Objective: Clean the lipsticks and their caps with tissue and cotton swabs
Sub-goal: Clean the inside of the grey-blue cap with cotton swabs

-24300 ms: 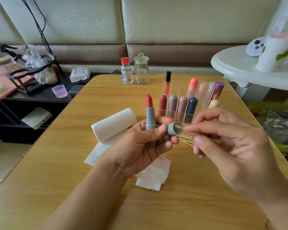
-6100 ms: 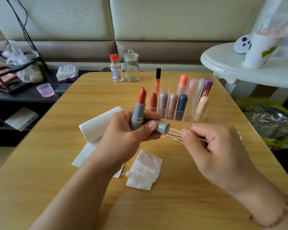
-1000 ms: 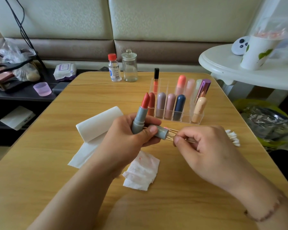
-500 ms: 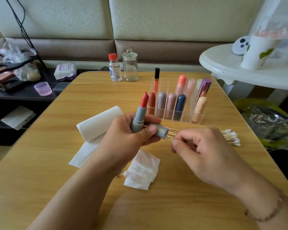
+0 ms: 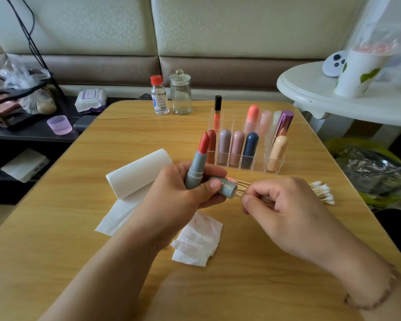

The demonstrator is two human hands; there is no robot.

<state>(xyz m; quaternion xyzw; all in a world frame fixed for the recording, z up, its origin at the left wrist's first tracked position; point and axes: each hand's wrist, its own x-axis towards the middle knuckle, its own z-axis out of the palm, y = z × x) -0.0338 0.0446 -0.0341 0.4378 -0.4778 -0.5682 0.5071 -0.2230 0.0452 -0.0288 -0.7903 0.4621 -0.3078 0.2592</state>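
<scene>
1. While both forearms are stretched forward over the wooden table (image 5: 56, 228), the two hands are brought together just above its middle.
2. An uncapped grey lipstick (image 5: 196, 167) with its red bullet upward and tilted slightly right is held in the left hand (image 5: 183, 195), the fingers being curled round its base.
3. The matching grey cap (image 5: 226, 187) is also gripped by that hand, pinned under the thumb and lying sideways with its open end turned right.
4. The right hand (image 5: 280, 205) is seen palm-down with its knuckles uppermost; its thumb and forefinger are pinched narrowly on a thin wooden stick at the cap's mouth, and whether the tip is inside the cap cannot be told.
5. A loose bundle of cotton swabs (image 5: 322, 193) is laid on the table beneath and to the right of this hand, white tips fanned right.
6. A folded tissue (image 5: 197, 242) marked with red smears is seen below the left hand, on its near side.
7. A white tissue roll (image 5: 137, 172) with a sheet trailing from it is placed to the left.
8. Capped lipsticks are stood in a clear organizer (image 5: 245, 144) on the far side of the hands.
9. A small red-capped bottle (image 5: 159, 95) and a lidded glass jar (image 5: 180, 93) are set at the far edge.
</scene>
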